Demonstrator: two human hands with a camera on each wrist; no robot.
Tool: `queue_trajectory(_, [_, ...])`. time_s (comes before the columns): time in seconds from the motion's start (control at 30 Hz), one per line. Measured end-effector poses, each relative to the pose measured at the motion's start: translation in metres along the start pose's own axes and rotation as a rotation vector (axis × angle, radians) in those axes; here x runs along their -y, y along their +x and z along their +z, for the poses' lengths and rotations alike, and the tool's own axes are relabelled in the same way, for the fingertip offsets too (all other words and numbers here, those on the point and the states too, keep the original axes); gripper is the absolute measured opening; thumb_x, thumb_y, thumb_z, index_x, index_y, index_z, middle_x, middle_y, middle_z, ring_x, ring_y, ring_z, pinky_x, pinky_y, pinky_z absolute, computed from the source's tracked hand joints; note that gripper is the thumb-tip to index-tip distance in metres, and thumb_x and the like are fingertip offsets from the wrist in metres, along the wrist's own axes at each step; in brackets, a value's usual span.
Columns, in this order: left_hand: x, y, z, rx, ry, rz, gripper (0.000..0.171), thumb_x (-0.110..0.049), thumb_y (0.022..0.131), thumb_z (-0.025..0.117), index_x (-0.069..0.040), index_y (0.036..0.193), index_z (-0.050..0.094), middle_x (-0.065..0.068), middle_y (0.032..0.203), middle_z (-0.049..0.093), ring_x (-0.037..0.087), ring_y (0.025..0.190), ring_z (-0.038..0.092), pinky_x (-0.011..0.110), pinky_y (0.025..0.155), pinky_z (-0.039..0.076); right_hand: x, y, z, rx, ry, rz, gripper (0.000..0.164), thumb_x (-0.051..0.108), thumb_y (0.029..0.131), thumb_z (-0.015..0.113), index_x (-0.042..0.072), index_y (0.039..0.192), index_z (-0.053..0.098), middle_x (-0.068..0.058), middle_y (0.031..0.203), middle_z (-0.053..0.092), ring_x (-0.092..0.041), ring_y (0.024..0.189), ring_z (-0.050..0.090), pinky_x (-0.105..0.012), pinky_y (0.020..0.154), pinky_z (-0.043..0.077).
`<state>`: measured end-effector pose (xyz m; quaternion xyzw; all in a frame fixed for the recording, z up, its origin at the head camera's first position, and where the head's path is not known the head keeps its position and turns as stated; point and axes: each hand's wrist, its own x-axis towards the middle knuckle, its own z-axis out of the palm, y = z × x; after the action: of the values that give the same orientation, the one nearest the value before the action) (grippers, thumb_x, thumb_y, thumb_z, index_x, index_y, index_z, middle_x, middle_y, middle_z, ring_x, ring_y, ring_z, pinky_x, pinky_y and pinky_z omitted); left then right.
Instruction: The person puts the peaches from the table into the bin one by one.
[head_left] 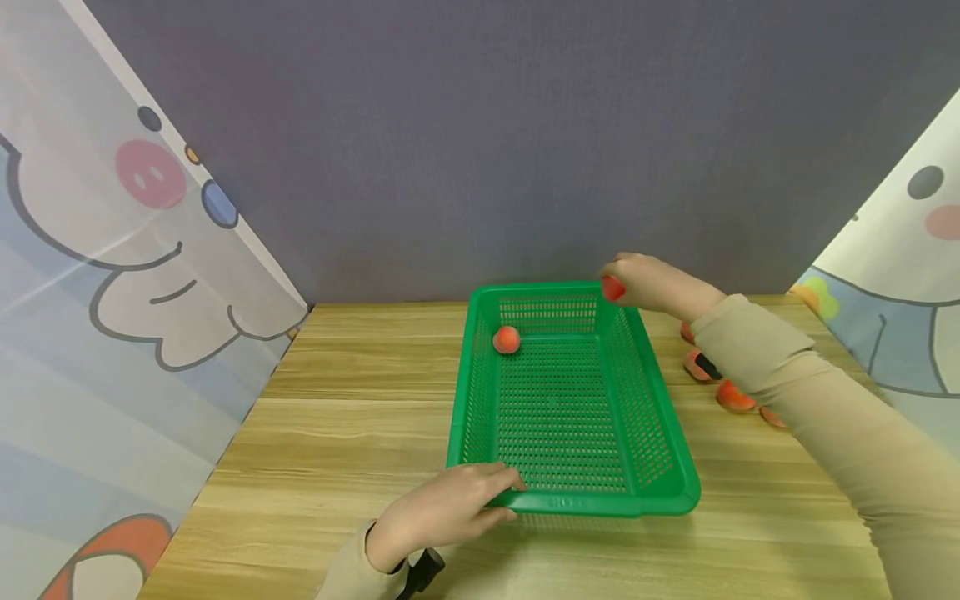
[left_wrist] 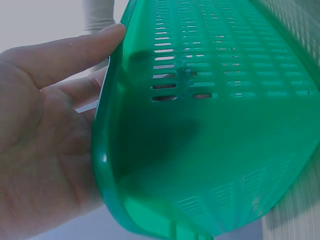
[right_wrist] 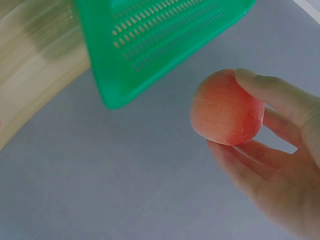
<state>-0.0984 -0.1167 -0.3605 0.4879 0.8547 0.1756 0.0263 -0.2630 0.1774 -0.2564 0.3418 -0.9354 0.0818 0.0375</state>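
Note:
A green plastic basket (head_left: 558, 502) with slotted walls stands on the wooden table. My left hand (head_left: 455, 506) grips its near rim at the left corner, and the left wrist view shows the thumb (left_wrist: 75, 56) on the outer wall side by the rim. Over the far right corner of the basket, my right hand (head_left: 647, 282) holds a peach (right_wrist: 226, 107) between thumb and fingers, above rim height. Another peach (head_left: 506, 339) lies inside the basket, toward its far left corner.
Several peaches (head_left: 736, 397) lie on the table right of the basket, partly hidden by the right forearm (head_left: 817, 408). A grey wall (head_left: 525, 150) rises behind the table (head_left: 337, 442). Cartoon-printed panels (head_left: 135, 250) flank both sides.

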Motion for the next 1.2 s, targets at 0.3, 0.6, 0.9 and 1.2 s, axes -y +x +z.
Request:
queue_trajectory(0.3, [0.000,0.000,0.000,0.005,-0.005,-0.002,0.020,-0.019,0.083,0.062,-0.012,0.101,0.055,-0.005,0.092,0.058,-0.002,0.077,0.050,0.007,0.067,0.038,0.013,0.025,0.016,0.067,0.010,0.043,0.033,-0.002,0.073,0.066,-0.008,0.105,0.057,-0.021,0.094,0.055,-0.031,0.083,0.054,-0.039,0.068,0.047])
queue_trajectory(0.6, [-0.001,0.001,-0.001,0.010,-0.016,-0.006,0.019,-0.019,0.084,0.062,-0.012,0.099,0.055,-0.006,0.091,0.058,-0.003,0.073,0.046,0.006,0.065,0.036,0.027,0.039,0.026,0.055,0.033,0.016,0.028,-0.003,0.072,0.065,-0.007,0.099,0.060,-0.018,0.089,0.056,-0.028,0.079,0.053,-0.035,0.067,0.045])
queue_trajectory(0.9, [-0.001,0.000,-0.001,0.008,-0.024,-0.005,0.019,-0.019,0.083,0.062,-0.012,0.099,0.055,-0.006,0.090,0.057,-0.003,0.074,0.047,0.006,0.066,0.036,0.037,0.051,0.037,0.088,0.077,0.031,0.029,-0.004,0.073,0.061,-0.005,0.103,0.060,-0.017,0.092,0.056,-0.026,0.080,0.052,-0.032,0.067,0.044])
queue_trajectory(1.2, [-0.001,0.000,-0.001,0.014,-0.025,-0.011,0.020,-0.020,0.084,0.061,-0.012,0.100,0.054,-0.006,0.090,0.058,-0.003,0.075,0.048,0.006,0.066,0.037,0.050,0.059,0.050,0.084,0.099,0.003,0.022,-0.007,0.072,0.059,-0.003,0.093,0.061,-0.011,0.084,0.057,-0.020,0.073,0.046,-0.028,0.064,0.041])
